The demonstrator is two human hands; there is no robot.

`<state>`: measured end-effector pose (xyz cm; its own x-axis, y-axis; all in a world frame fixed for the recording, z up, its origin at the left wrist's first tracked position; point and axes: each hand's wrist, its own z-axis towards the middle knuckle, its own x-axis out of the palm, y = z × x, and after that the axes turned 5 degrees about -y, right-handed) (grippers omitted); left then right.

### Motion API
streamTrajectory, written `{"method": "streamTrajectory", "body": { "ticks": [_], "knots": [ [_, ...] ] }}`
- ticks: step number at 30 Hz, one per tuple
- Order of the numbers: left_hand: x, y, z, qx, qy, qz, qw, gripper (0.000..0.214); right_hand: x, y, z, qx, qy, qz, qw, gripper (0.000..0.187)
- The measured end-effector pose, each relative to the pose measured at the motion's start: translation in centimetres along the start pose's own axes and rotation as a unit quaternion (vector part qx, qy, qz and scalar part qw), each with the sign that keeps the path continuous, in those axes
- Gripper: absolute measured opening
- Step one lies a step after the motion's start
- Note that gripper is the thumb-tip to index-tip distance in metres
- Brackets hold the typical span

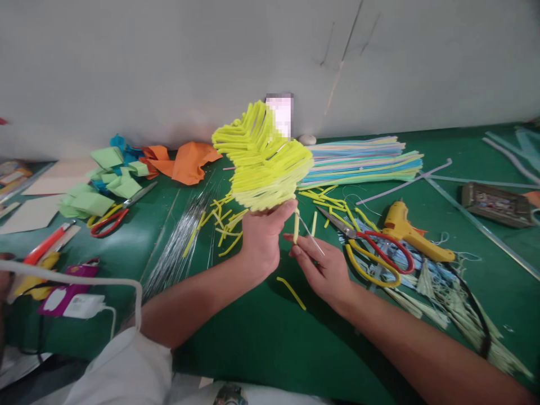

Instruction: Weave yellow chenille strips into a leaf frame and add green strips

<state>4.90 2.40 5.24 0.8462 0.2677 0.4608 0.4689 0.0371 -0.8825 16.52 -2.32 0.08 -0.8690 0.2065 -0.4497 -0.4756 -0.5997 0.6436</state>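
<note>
My left hand (262,236) is closed around the lower end of a leaf-like shape made of yellow pipe cleaners (264,160), its bottom rows paler than the rest. Just below that shape, my right hand (327,273) pinches a short pale yellow pipe cleaner (296,228) between thumb and fingertips. A thin whitish wire (317,246) slants across the right fingers; whether they grip it I cannot tell. One loose yellow piece (292,293) lies on the table beneath my hands. Several cut yellow pieces (225,222) are scattered behind them.
Red-and-yellow scissors (371,247) and a yellow glue gun (415,232) lie to the right. A bundle of pastel pipe cleaners (363,160) is at the back. Left are fine wires (179,244), other scissors (113,216), folded green paper (86,199) and a white charger (84,305). A white cable crosses my left arm.
</note>
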Motion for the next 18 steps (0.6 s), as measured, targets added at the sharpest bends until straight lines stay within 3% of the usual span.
{"method": "streamTrajectory", "body": {
  "ticks": [7, 13, 18],
  "knots": [
    [-0.5, 0.9, 0.5, -0.012, -0.008, 0.076, 0.997, 0.025, 0.6, -0.2, -0.5, 0.004, 0.05, 0.011, 0.999, 0.029],
    [-1.0, 1.9, 1.0, 0.086, -0.016, 0.074, 0.993, 0.021, 0.8, 0.1, -0.6, 0.031, 0.085, 0.103, 0.991, 0.039],
    [-1.4, 2.1, 1.7, 0.163, -0.001, 0.137, 0.977, 0.026, 0.9, 0.3, -0.6, 0.049, 0.068, 0.089, 0.992, 0.037]
  ]
}}
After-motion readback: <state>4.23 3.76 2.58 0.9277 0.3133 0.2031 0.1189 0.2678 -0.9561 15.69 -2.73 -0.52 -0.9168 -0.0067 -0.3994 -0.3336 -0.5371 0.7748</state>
